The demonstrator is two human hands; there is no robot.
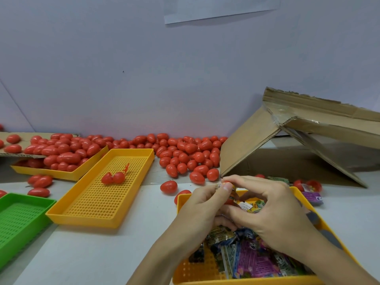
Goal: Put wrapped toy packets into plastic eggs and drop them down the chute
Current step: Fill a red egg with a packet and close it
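Note:
Both my hands meet above a yellow tray (242, 281) full of wrapped toy packets (253, 262). My left hand (202, 206) grips a red plastic egg (228, 201), mostly hidden by the fingers. My right hand (273, 210) pinches a folded toy packet (231, 188) at the egg's top, with its fingers curled round. A cardboard chute (257, 138) slopes down at the right rear. A big pile of red eggs (185, 155) lies along the wall.
An opened red egg (113, 178) lies in a yellow perforated tray (98, 202) at centre left. Another yellow tray (51, 173) holds eggs at far left, with a green tray (18, 221) in front. Open egg halves and a purple packet (312, 197) sit right of the packet tray.

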